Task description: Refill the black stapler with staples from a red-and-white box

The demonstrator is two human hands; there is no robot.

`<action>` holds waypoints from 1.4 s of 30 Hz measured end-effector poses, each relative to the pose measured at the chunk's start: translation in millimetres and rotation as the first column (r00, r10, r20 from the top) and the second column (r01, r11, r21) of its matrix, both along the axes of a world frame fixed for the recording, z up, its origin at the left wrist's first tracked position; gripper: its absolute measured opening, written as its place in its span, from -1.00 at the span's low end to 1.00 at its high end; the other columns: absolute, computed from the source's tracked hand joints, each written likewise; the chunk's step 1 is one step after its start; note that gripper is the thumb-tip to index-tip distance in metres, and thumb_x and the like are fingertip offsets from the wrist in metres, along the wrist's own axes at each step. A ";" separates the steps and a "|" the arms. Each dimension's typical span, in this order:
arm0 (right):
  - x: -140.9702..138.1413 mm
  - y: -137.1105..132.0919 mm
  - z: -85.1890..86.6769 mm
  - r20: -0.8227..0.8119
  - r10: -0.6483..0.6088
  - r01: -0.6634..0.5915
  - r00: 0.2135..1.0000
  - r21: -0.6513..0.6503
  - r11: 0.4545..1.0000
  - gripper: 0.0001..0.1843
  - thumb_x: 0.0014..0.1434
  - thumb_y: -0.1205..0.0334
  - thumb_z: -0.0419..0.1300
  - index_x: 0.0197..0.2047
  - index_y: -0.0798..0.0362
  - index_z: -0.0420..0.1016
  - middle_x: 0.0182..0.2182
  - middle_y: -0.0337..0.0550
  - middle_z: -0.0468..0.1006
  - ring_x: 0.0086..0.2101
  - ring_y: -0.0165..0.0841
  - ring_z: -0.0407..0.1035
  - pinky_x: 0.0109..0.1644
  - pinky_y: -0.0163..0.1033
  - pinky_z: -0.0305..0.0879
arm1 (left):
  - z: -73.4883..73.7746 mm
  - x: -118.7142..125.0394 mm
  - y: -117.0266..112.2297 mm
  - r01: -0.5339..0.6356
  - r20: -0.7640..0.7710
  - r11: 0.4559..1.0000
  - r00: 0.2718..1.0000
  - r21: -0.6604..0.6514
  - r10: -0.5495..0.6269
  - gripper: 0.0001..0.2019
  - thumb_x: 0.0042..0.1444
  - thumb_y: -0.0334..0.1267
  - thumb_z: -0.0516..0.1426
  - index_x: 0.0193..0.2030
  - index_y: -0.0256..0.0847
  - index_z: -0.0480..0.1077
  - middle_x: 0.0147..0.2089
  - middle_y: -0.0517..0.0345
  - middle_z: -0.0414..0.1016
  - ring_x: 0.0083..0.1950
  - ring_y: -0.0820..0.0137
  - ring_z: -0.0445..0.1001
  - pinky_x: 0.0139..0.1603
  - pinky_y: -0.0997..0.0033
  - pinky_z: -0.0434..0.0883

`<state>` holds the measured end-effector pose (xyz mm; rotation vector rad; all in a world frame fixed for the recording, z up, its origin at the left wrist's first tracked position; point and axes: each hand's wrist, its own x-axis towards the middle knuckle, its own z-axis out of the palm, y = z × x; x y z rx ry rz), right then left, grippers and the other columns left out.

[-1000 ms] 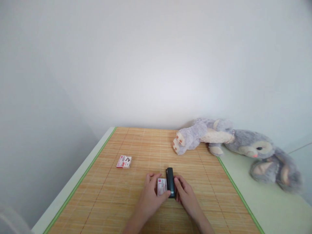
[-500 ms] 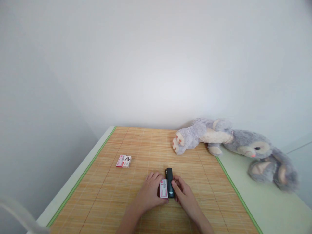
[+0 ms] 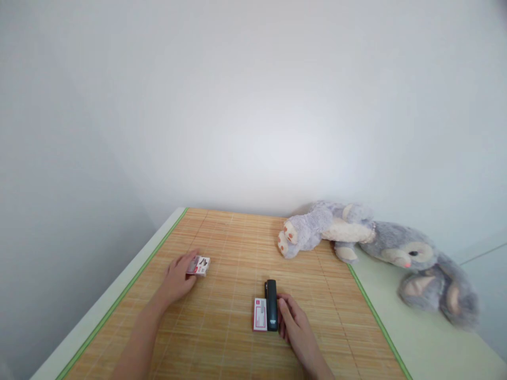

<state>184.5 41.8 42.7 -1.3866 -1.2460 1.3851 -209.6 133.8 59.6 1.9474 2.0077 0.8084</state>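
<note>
My left hand [image 3: 180, 277] has its fingers and thumb closed around the left side of a small white and red box [image 3: 203, 264] with a dark picture on its top. The hand covers part of that box. A black stapler [image 3: 271, 307] lies on the mat, pointing away from me. Against its left side sits a second small white and red box [image 3: 260, 315], lying flat. My right hand [image 3: 293, 320] rests at the stapler's right edge, thumb and curled fingers touching its side; the undersides of the fingers are hidden.
A bamboo mat [image 3: 233, 248] with green edging covers most of the pale table [image 3: 431, 327]. At the back right a grey plush rabbit [image 3: 348, 232] lies on its side, partly over the mat. The white wall [image 3: 253, 105] rises behind the table.
My left hand has left the box beside the stapler and moved left and away from me to the other box. My right hand stays by the stapler. The view has shifted slightly.
</note>
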 end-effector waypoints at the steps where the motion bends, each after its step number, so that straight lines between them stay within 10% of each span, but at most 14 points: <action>1: -0.1 0.7 -0.3 0.001 0.004 -0.004 1.000 -0.003 1.000 -0.29 0.29 -0.47 0.00 0.09 -0.01 0.43 -0.59 -0.36 0.32 -0.62 -0.38 0.23 -0.57 -0.29 0.12 | -3.1 -4.2 2.0 0.009 -0.006 1.000 1.000 -0.018 -0.010 -0.36 0.00 -0.25 0.15 0.30 -0.01 0.37 0.33 0.09 0.44 0.34 0.08 0.32 0.39 0.02 0.19; 8: -0.9 1.5 3.8 -0.004 0.015 -0.015 1.000 0.015 1.000 -0.35 0.30 -0.43 0.03 0.05 -0.02 0.46 -0.54 -0.33 0.35 -0.59 -0.40 0.24 -0.54 -0.30 0.16 | -14.1 -28.0 -26.3 -0.104 0.045 0.995 0.994 -0.004 0.104 -0.32 -0.01 0.01 0.18 0.27 -0.21 0.32 0.18 -0.09 0.49 0.20 0.03 0.43 0.31 0.01 0.32; 13: -1.4 1.8 5.6 0.007 0.018 -0.018 1.000 0.015 1.000 -0.35 0.31 -0.41 0.04 0.07 -0.01 0.46 -0.54 -0.33 0.36 -0.58 -0.39 0.25 -0.53 -0.29 0.17 | 6.2 57.3 -72.4 0.184 0.230 0.982 0.955 0.030 -0.186 -0.38 0.06 -0.12 0.20 0.31 0.04 0.28 0.29 0.07 0.40 0.29 0.12 0.40 0.38 0.05 0.33; 18: -0.7 2.2 6.1 0.015 0.031 -0.032 0.999 0.019 0.999 -0.37 0.32 -0.40 0.03 0.04 0.00 0.47 -0.58 -0.33 0.36 -0.59 -0.38 0.25 -0.54 -0.30 0.15 | 15.5 155.2 -88.1 0.538 0.309 0.842 0.808 -0.037 -0.502 -0.24 -0.08 -0.37 0.21 0.34 0.12 0.30 0.29 0.05 0.38 0.33 0.11 0.34 0.40 0.04 0.31; 31: 1.2 -2.0 7.1 0.063 0.081 -0.085 0.995 0.056 0.995 -0.30 0.29 -0.39 0.07 0.19 0.01 0.43 -0.44 -0.28 0.42 -0.51 -0.39 0.28 -0.46 -0.30 0.20 | 23.1 175.7 -73.3 0.660 0.341 0.749 0.718 -0.059 -0.606 -0.16 -0.05 -0.25 0.32 0.42 0.10 0.24 0.30 0.07 0.44 0.32 0.08 0.33 0.36 0.00 0.32; 34: 7.4 -7.1 8.3 0.151 0.068 -0.082 0.986 0.088 0.993 -0.28 0.28 -0.26 0.19 0.33 0.00 0.34 -0.37 -0.25 0.46 -0.39 -0.33 0.36 -0.31 -0.25 0.30 | 16.7 156.7 -67.2 0.538 0.306 0.843 0.804 -0.010 -0.510 -0.17 0.04 -0.07 0.33 0.46 0.07 0.18 0.41 0.03 0.32 0.41 0.06 0.25 0.40 -0.02 0.27; 37: 13.0 -14.8 6.8 0.294 0.046 -0.072 0.955 0.080 0.994 -0.05 0.10 -0.12 0.39 0.46 -0.02 0.18 -0.35 -0.26 0.48 -0.35 -0.28 0.39 -0.24 -0.22 0.31 | 13.2 111.4 -47.9 0.115 0.266 0.988 0.954 0.107 -0.140 -0.52 0.27 0.06 0.13 0.27 -0.01 0.41 0.25 0.00 0.46 0.28 0.11 0.38 0.34 0.01 0.31; 40: 12.2 -19.6 7.4 0.395 0.052 -0.080 0.917 0.055 0.995 0.13 -0.07 -0.01 0.50 0.49 -0.09 0.13 -0.38 -0.28 0.52 -0.37 -0.23 0.43 -0.26 -0.21 0.28 | 11.7 61.3 -24.4 -0.349 0.286 0.936 0.903 0.053 0.320 -0.50 0.29 0.17 0.04 0.12 -0.13 0.50 -0.01 0.01 0.56 -0.05 0.15 0.50 0.06 0.09 0.44; 42: 8.0 -19.1 10.7 0.432 0.053 -0.085 0.900 0.054 0.995 0.14 -0.12 0.05 0.51 0.49 -0.16 0.15 -0.36 -0.25 0.59 -0.33 -0.18 0.48 -0.24 -0.21 0.28 | 9.3 41.2 -11.5 -0.386 0.289 0.922 0.883 0.005 0.369 -0.46 0.26 0.19 0.06 0.12 -0.17 0.51 -0.09 0.03 0.58 -0.17 0.18 0.51 -0.05 0.13 0.44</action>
